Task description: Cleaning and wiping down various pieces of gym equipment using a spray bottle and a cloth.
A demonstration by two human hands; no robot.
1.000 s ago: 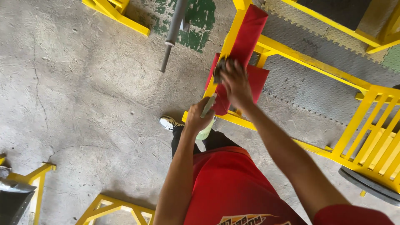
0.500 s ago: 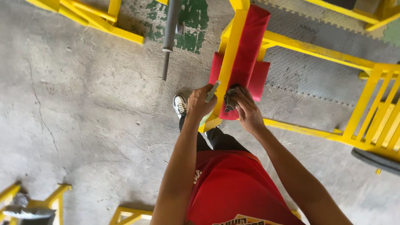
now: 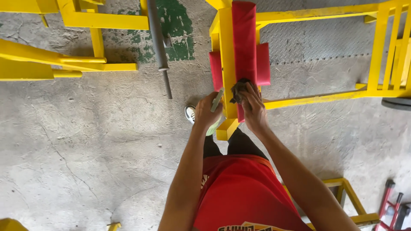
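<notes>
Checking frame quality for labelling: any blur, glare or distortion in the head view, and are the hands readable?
Head view: even daylight, no glare, soft shadows on the concrete floor. Wide-angle stretch at the edges bends the yellow frame. Sharp on the left hand gripping a pale green bottle and the right hand pressing a dark cloth to the red pad.

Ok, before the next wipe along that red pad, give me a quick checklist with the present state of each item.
1. Dark rag under the right hand, pressed on the red pad: ok.
2. Left hand gripping the pale green spray bottle: ok.
3. Bottle nozzle aimed at the pad: cannot tell.
4. Pad seated along the yellow frame: ok.
5. Grey bar apart from both hands: ok.
6. Pad surface already clean: cannot tell.
</notes>
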